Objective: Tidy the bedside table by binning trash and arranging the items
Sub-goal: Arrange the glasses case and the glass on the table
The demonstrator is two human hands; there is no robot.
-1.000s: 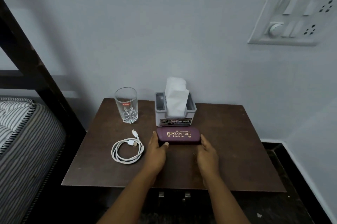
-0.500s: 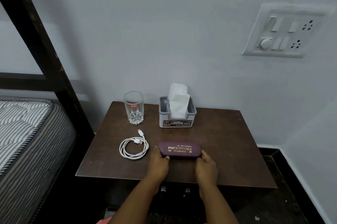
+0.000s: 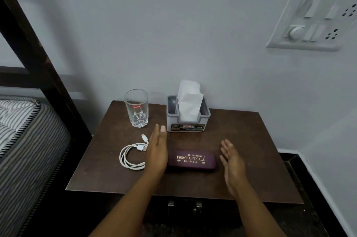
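A striped mattress [image 3: 23, 140] is cut off at the left edge. On the bedside table [image 3: 251, 150], a coiled white cable [image 3: 129, 156] lies at 9 o'clock of the spectacle case [image 3: 191, 160]; its inner loops hide behind the left hand [image 3: 157, 151], flat, empty. Glass [image 3: 136, 110] at 11, tissue holder [image 3: 188, 119] at 12. The right hand [image 3: 232, 161] hovers open, holding nothing, at 3 o'clock, apart.

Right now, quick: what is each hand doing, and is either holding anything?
Left hand: open, fingers straight, holding nothing, beside the glasses case.
Right hand: open, holding nothing, clear of the case's other end.
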